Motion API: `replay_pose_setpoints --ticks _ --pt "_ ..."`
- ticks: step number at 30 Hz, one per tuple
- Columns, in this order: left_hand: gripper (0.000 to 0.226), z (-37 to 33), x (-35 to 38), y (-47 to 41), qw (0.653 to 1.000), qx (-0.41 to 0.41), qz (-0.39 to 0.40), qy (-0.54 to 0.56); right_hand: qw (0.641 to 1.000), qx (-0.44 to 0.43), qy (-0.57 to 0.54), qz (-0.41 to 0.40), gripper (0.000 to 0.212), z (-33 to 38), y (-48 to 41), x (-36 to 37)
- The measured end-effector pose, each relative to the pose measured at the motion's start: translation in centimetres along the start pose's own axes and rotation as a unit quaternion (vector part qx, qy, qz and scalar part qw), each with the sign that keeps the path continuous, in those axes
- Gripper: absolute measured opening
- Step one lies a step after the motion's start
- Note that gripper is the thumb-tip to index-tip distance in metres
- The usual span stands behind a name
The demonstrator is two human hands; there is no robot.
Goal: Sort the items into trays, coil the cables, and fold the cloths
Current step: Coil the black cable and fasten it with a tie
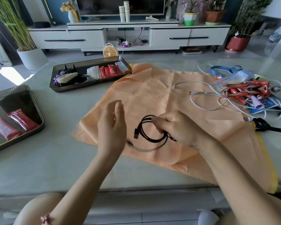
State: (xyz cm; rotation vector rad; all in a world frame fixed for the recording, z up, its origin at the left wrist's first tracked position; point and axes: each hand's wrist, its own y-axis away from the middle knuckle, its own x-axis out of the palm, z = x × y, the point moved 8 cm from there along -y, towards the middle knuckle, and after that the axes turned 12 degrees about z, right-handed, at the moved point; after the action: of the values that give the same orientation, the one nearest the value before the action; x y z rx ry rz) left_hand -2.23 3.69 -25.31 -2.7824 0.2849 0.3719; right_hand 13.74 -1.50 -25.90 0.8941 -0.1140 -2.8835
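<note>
the coiled black usb cable (136,134) sits at the centre of the frame, pinched in the right hand (177,127) just above the orange cloth (152,88). its loose tail blurs toward the left hand (112,127), whose fingers are straight and hold nothing. white cables (206,109) lie at right. two metal trays (81,87) sit at upper left and left on the table (55,159).
</note>
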Motion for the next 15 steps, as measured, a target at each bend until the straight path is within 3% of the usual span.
replay_pose_setpoints --ticks 2,4,7,8,12,15 --pt "0.027 -3.0 -0.6 0.5 0.986 0.148 -0.024 -0.067 0.998 0.008 0.039 0.049 0.046 0.0 0.1 0.8" --pt "0.025 -3.6 1.1 0.8 0.976 0.19 0.08 -0.073 0.994 0.009 0.056 0.098 0.046 0.2 0.3 1.8" --pt "0.035 -1.3 5.4 1.7 0.948 0.036 0.317 0.013 0.99 -0.009 0.042 0.137 0.038 0.7 0.4 2.5" --pt "0.045 -0.5 6.4 2.2 0.932 -0.02 0.362 0.029 0.988 -0.016 0.041 0.146 0.034 0.7 0.5 2.6" --pt "0.06 1.2 6.7 2.7 0.912 -0.115 0.394 0.005 0.989 -0.026 0.055 0.134 0.038 0.6 0.5 2.4" --pt "0.056 2.0 6.8 3.1 0.881 -0.192 0.424 0.085 0.992 -0.013 0.072 0.104 0.036 0.2 0.2 2.0"
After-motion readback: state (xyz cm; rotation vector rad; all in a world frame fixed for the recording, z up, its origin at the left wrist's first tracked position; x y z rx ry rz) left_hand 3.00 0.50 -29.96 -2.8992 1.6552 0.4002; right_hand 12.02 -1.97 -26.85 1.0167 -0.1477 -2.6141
